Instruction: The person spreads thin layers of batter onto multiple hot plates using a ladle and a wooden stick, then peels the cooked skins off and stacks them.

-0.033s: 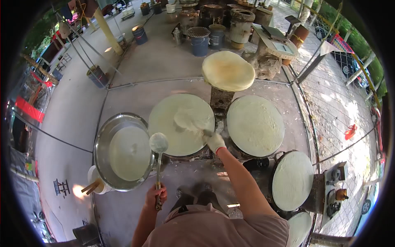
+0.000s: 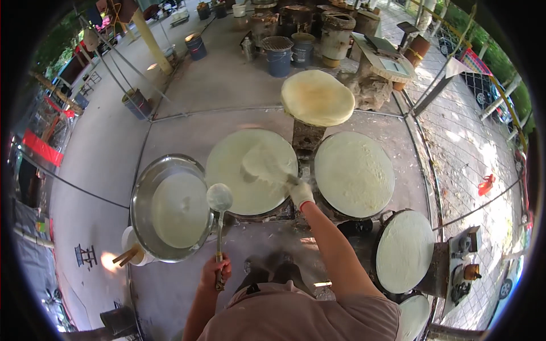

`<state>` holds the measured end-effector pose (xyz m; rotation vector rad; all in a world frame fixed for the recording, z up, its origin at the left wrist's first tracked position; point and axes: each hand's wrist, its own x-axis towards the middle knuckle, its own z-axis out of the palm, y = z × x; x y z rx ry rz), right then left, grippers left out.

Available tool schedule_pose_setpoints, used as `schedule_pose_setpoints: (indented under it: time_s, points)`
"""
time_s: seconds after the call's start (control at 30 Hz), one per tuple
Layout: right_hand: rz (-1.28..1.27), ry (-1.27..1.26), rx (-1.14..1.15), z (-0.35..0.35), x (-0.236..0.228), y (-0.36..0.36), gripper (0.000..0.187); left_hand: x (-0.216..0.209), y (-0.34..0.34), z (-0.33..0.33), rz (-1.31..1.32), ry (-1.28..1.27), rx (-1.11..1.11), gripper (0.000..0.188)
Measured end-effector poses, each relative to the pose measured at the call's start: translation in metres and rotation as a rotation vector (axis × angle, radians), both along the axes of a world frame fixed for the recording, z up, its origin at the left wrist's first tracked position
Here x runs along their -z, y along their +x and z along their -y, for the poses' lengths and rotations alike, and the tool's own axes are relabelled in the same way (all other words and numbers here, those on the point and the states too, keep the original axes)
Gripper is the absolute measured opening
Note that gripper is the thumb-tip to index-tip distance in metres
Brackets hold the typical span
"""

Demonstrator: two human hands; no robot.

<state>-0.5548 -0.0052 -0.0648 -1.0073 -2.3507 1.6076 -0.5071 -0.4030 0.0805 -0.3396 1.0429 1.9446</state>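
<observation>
My left hand (image 2: 218,271), bare, is closed round the handle of a long metal ladle (image 2: 219,198). The ladle's bowl is up, between the steel basin and the middle griddle. Pale batter (image 2: 181,211) lies in the wide steel basin (image 2: 138,209) on the left. My right hand (image 2: 301,195), in a white glove with a red cuff, grips a flat spreader (image 2: 267,169) by its short dark handle. The spreader's pale blade is blurred by motion and lies over the batter-coated round griddle (image 2: 227,165); its exact outline cannot be made out.
To the right stand a second coated griddle (image 2: 354,173), a third (image 2: 405,250) and a partly seen one (image 2: 414,316). A stack of round flatbreads (image 2: 317,98) is beyond them. A white bucket (image 2: 134,250) sits beside the basin. Blue buckets (image 2: 278,59) and a wire fence (image 2: 455,119) are farther off.
My right hand has shifted slightly to the right with the spreader over the middle griddle. My left hand and the ladle look unmoved.
</observation>
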Motion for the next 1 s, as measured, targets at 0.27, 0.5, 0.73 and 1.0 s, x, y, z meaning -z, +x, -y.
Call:
schedule_pose_setpoints:
  time_s: [0.27,0.5,0.73,1.0]
  points:
    - [-0.030,-0.347,-0.269,0.004,-0.023,0.007,0.035,0.015,0.034,0.005,0.097,-0.070,-0.122,0.011]
    - [0.037,-0.127,-0.441,0.017,-0.019,0.028,0.023,0.054,-0.027,-0.013,-0.103,-0.405,0.136,0.025]
    - [-0.292,-1.205,0.415,0.130,0.081,0.120,0.034,0.064,-0.051,-0.093,-0.516,-0.810,0.153,0.017]
    - [-0.175,-0.777,0.464,0.177,-0.028,0.080,0.032,0.003,-0.089,-0.006,0.034,0.085,0.223,0.016]
